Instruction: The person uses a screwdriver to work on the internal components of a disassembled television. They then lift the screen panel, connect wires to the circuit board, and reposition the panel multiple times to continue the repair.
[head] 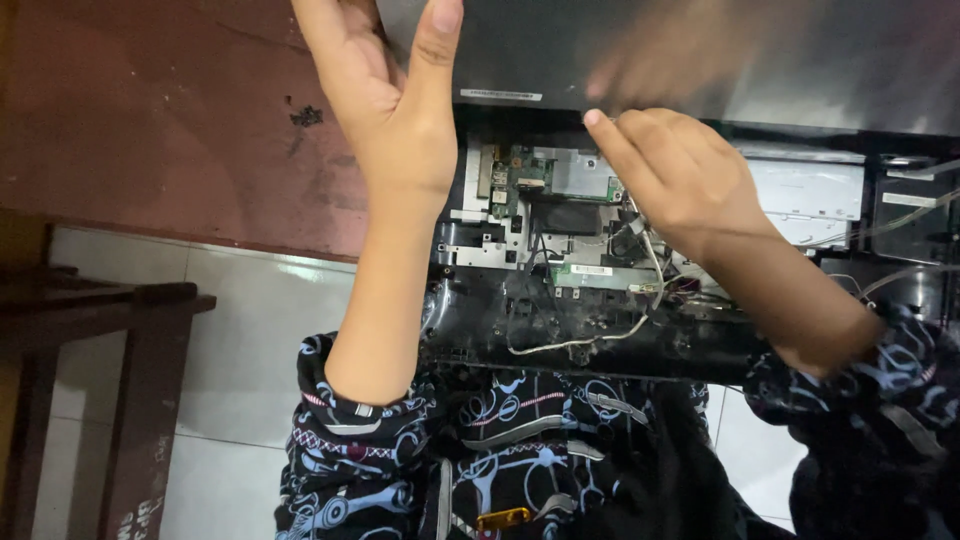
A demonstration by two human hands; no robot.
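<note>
A dismantled black laptop [600,345] lies in front of me with its top cover off, baring green circuit boards [530,175], metal brackets and a loose white wire [590,342]. Its glossy lid [760,60] stands up at the far side. My left hand [385,100] reaches up with fingers stretched out and the thumb lying on the lid's left corner. My right hand [680,185] hovers over the boards with fingers curled, the index tip touching the lid's lower edge. Whether it pinches anything is hidden. A blurred reflection of that hand shows in the lid.
The laptop rests on a reddish-brown surface [150,120] and overhangs my lap, clothed in a dark patterned fabric [500,450]. A dark wooden piece of furniture [110,340] stands at the left on a white tiled floor [250,330]. Thin cables [900,220] trail at the right.
</note>
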